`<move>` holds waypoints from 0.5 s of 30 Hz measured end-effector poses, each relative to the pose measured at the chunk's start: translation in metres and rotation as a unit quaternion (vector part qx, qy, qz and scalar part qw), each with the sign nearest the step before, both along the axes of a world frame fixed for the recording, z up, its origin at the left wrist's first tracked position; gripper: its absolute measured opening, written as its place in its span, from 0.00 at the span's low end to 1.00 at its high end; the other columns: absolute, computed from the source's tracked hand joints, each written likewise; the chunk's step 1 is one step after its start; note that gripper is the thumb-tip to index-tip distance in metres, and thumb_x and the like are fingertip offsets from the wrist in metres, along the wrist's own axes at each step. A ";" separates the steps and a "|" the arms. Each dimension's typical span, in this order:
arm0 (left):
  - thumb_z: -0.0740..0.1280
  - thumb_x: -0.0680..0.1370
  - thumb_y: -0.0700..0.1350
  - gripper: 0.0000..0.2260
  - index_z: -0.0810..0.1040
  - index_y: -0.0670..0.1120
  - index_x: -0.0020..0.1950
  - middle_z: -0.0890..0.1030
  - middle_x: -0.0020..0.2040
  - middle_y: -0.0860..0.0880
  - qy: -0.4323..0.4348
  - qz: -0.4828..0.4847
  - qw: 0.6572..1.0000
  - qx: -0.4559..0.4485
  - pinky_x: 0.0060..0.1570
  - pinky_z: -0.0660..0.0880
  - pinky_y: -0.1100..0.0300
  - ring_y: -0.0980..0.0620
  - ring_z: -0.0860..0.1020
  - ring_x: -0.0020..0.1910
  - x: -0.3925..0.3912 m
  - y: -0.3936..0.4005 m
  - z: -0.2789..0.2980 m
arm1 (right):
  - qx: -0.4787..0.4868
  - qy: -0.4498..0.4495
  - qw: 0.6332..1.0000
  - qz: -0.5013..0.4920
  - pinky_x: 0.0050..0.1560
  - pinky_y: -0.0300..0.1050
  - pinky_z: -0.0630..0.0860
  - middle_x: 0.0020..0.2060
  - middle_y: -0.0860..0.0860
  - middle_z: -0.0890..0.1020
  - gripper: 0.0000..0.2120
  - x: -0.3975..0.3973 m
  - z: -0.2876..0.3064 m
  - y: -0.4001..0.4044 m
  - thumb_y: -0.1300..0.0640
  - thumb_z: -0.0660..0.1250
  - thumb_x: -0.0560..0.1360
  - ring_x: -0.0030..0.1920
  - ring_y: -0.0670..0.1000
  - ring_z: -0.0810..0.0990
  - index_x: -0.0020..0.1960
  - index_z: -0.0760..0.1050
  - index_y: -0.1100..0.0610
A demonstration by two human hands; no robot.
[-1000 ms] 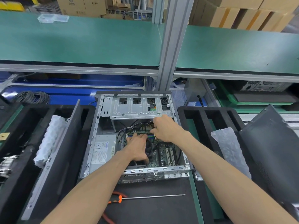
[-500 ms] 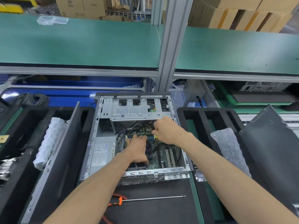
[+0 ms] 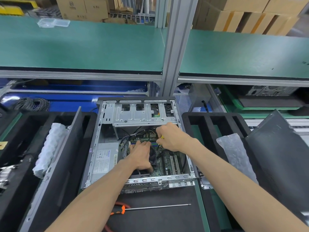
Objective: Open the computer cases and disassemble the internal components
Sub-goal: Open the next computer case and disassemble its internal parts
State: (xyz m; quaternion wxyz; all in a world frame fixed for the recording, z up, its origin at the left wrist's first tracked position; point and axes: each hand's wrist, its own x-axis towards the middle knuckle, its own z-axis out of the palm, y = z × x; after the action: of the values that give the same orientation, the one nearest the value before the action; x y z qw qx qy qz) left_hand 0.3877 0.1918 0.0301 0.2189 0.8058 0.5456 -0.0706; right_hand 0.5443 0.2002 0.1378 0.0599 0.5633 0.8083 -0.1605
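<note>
An open grey computer case (image 3: 93, 148) lies on its side in front of me. It shows a silver drive cage (image 3: 142, 118), a power supply (image 3: 103, 158) and a green motherboard (image 3: 168, 161). My left hand (image 3: 140, 156) lies over the black CPU fan (image 3: 153, 159), its fingertips down at the memory slots. My right hand (image 3: 172, 138) hovers just below the drive cage, fingers curled round a small yellow object (image 3: 161, 136); most of that object is hidden.
A long screwdriver (image 3: 157, 207) and red-handled pliers (image 3: 117, 205) lie on the black mat near me. A removed side panel (image 3: 66, 156) and bubble wrap (image 3: 50, 144) stand in the left foam tray. On the right are a slotted foam tray (image 3: 209, 124), a plastic bag (image 3: 234, 153) and another panel (image 3: 275, 148).
My right hand has shifted slightly inside the case and a yellow bit now shows under its fingers. My left hand stays on the fan.
</note>
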 end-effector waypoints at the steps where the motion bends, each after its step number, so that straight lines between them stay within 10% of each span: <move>1: 0.81 0.59 0.61 0.41 0.67 0.45 0.63 0.73 0.59 0.49 -0.001 0.001 1.000 -0.001 0.59 0.69 0.47 0.46 0.67 0.61 0.000 0.000 0.000 | 0.003 -0.002 1.000 0.031 0.41 0.52 0.73 0.38 0.54 0.75 0.05 -0.002 0.001 -0.001 0.62 0.66 0.77 0.45 0.59 0.75 0.43 0.74 0.59; 5: 0.81 0.59 0.61 0.43 0.66 0.47 0.67 0.73 0.61 0.50 -0.004 0.003 1.000 -0.003 0.60 0.69 0.46 0.46 0.67 0.61 0.000 -0.001 -0.001 | 0.003 0.008 0.992 0.125 0.41 0.48 0.70 0.44 0.50 0.74 0.12 -0.003 0.005 -0.005 0.72 0.65 0.69 0.44 0.55 0.75 0.39 0.77 0.56; 10: 0.81 0.58 0.61 0.45 0.66 0.46 0.67 0.74 0.59 0.49 -0.020 0.011 1.000 -0.010 0.59 0.68 0.46 0.46 0.66 0.61 -0.001 -0.001 -0.002 | 0.051 -0.045 0.997 0.046 0.39 0.50 0.71 0.40 0.55 0.72 0.17 -0.001 0.002 -0.001 0.46 0.63 0.81 0.44 0.60 0.77 0.54 0.72 0.61; 15: 0.81 0.56 0.62 0.42 0.67 0.46 0.62 0.73 0.58 0.50 -0.014 0.011 1.000 -0.008 0.57 0.68 0.46 0.46 0.67 0.61 0.000 0.000 -0.003 | 0.039 -0.060 0.994 0.083 0.39 0.48 0.67 0.36 0.51 0.70 0.11 -0.005 0.001 -0.001 0.57 0.61 0.82 0.43 0.57 0.75 0.45 0.77 0.60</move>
State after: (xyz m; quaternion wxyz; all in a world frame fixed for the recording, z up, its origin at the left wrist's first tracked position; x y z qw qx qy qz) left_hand 0.3875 0.1920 0.0271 0.2340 0.7989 0.5508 -0.0612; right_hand 0.5389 0.1988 0.1384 0.0995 0.5050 0.8527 -0.0890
